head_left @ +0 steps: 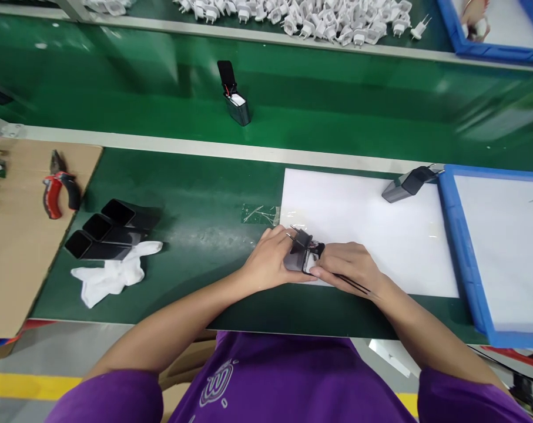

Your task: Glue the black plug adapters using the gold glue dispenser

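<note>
My left hand (272,261) is wrapped round a dark plug adapter casing (295,258), whose two metal pins point up and to the left. The casing's right end is open and shows white and metallic parts inside. At that open end are the fingers of my right hand (348,267), closed on black tweezers (353,283) whose thin arms stick out beneath the palm. The tweezers' tips are hidden. Both hands are over the left part of a white sheet (363,217) on the green bench (195,205).
Three black casings (99,226) lie beside a white cloth (111,276) at left, near red-handled pliers (59,185). An assembled adapter (409,184) stands by a blue tray (466,252). Another open unit (238,108) is further back. White plugs (328,20) cover the upper shelf.
</note>
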A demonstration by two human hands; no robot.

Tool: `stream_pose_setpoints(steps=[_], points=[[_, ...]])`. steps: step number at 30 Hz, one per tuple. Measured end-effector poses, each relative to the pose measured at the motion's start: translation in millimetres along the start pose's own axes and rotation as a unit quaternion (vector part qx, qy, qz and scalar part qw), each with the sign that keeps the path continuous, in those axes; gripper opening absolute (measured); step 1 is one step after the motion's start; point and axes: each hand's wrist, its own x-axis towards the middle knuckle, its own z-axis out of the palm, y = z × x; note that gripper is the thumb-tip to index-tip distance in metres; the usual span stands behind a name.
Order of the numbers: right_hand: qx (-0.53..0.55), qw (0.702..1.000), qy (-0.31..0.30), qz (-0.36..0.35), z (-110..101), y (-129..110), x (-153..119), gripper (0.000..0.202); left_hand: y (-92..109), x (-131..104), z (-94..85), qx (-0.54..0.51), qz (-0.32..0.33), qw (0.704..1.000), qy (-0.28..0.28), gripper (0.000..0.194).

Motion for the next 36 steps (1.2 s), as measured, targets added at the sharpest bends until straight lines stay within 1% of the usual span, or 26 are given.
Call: stream_pose_setpoints(steps=[2,3,5,6,7,8,9,11,12,13,14,15,16,18,19,20,21,23,25,26,29,31,33,36], points=[[-0.037,0.998,0.018,-0.042,-2.2,-1.2,-4.6,0.027,-0.3,2.0,-2.5,0.002,0.011,1.000,0.000,0.059],[-0.050,0.995,0.048,-0.065,-4.6,-0.4,-8.9,0.026,-0.5,3.1,-3.7,0.007,0.017,1.000,0.001,0.059],[-0.085,0.982,0.149,-0.085,-12.0,5.4,-19.0,0.025,-1.4,4.8,-5.5,0.016,0.024,1.000,0.001,0.061],[-0.115,0.970,0.200,-0.076,-16.5,10.8,-23.6,0.023,-2.0,5.3,-6.1,0.019,0.024,1.000,-0.002,0.062],[-0.156,0.958,0.235,-0.050,-21.0,18.0,-26.9,0.021,-2.5,5.5,-6.3,0.019,0.021,1.000,-0.005,0.062],[-0.209,0.947,0.243,-0.011,-25.1,26.6,-28.8,0.018,-2.9,5.5,-6.4,0.016,0.018,1.000,-0.010,0.063],[-0.265,0.937,0.223,0.035,-28.5,35.9,-29.1,0.015,-3.1,5.2,-6.4,0.011,0.014,1.000,-0.012,0.065],[-0.346,0.924,0.117,0.115,-32.9,53.5,-26.2,0.017,-2.7,4.1,-6.2,-0.001,0.008,1.000,-0.010,0.067],[-0.360,0.921,0.056,0.139,-34.2,59.8,-23.8,0.022,-2.1,3.4,-5.9,-0.009,0.010,1.000,-0.006,0.067],[-0.358,0.921,0.007,0.151,-35.0,63.2,-21.1,0.031,-1.3,2.6,-5.5,-0.016,0.016,1.000,-0.002,0.066],[-0.346,0.926,-0.020,0.150,-35.6,63.0,-18.2,0.039,-0.2,1.6,-4.9,-0.022,0.024,0.999,0.003,0.064],[-0.322,0.936,-0.020,0.142,-35.7,59.0,-15.2,0.044,1.1,0.6,-4.0,-0.025,0.033,0.999,0.009,0.062],[-0.285,0.949,0.001,0.132,-35.1,51.3,-12.0,0.045,2.6,-0.6,-2.8,-0.025,0.041,0.999,0.016,0.059],[-0.174,0.976,0.056,0.115,-30.9,27.9,-5.0,0.034,6.0,-3.2,0.4,-0.013,0.043,0.999,0.032,0.057],[-0.117,0.985,0.071,0.109,-26.9,14.6,-1.4,0.026,7.8,-4.5,2.2,-0.004,0.039,0.998,0.039,0.057],[-0.077,0.989,0.068,0.107,-21.8,2.1,2.0,0.025,9.6,-5.7,4.0,0.005,0.036,0.998,0.044,0.056],[-0.069,0.990,0.061,0.109,-16.0,-8.6,4.9,0.028,11.2,-6.7,5.6,0.011,0.034,0.998,0.048,0.054],[-0.104,0.986,0.059,0.117,-5.0,-21.5,8.4,0.029,13.7,-7.9,7.9,0.011,0.028,0.998,0.054,0.050],[-0.121,0.982,0.074,0.128,1.0,-22.9,8.4,0.022,14.7,-7.9,8.4,-0.003,0.019,0.998,0.057,0.051],[-0.104,0.982,0.082,0.136,1.5,-20.6,7.4,0.020,14.6,-7.7,8.0,-0.015,0.011,0.998,0.058,0.054],[-0.008,0.980,0.094,0.174,-3.1,-10.2,2.8,0.018,13.0,-6.8,5.6,-0.049,-0.010,0.997,0.051,0.064],[0.047,0.976,0.091,0.194,-5.2,-5.5,-0.1,0.017,12.0,-6.8,3.9,-0.063,-0.015,0.997,0.045,0.066],[0.069,0.973,0.103,0.196,-2.6,-4.0,-3.2,0.015,11.7,-7.3,3.0,-0.071,-0.013,0.996,0.045,0.065],[0.052,0.971,0.147,0.179,7.9,-4.9,-8.8,0.017,11.9,-8.3,3.1,-0.084,-0.005,0.995,0.047,0.062]])
